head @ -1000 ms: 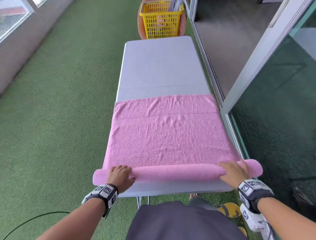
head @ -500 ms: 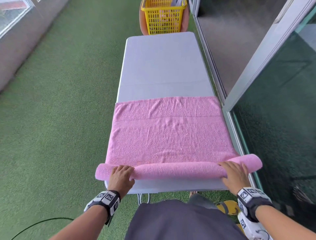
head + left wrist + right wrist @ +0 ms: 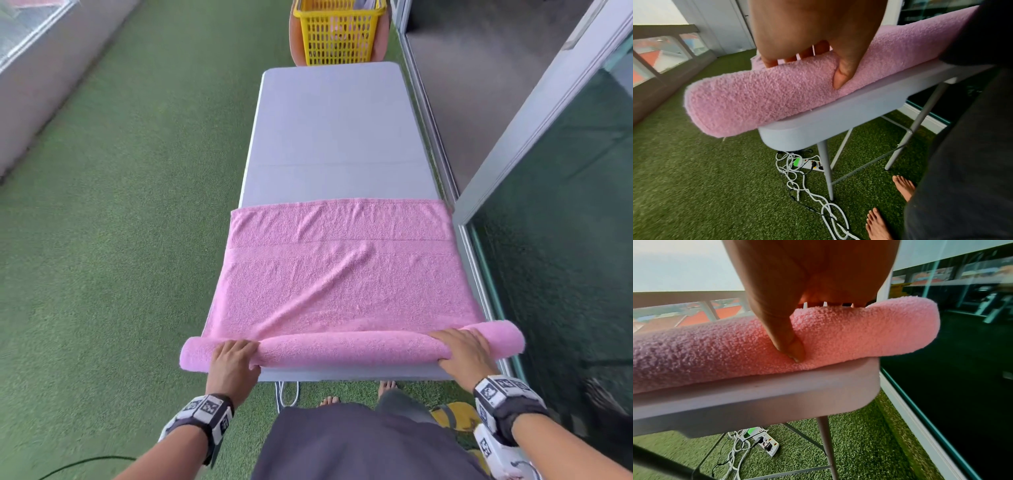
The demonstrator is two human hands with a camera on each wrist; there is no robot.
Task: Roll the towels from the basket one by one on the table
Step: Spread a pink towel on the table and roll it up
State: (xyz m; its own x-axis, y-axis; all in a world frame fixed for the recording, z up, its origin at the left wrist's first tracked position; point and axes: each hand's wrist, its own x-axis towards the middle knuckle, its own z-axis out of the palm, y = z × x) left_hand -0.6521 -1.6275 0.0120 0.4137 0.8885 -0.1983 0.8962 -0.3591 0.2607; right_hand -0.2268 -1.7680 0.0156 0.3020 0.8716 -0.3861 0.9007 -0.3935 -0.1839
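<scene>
On table [image 3: 329, 137], near edge: pink towel [image 3: 342, 284] laid flat, front part rolled into thick tube sticking out past both table sides. Roll gripped by left hand [image 3: 233, 359] near left end, fingers curled over top, thumb pressed into front. Same grip by right hand [image 3: 466, 353] near right end. Diagonal crease seen across flat part. Yellow basket [image 3: 337, 32] parked just beyond far end, on green turf [image 3: 120, 240].
</scene>
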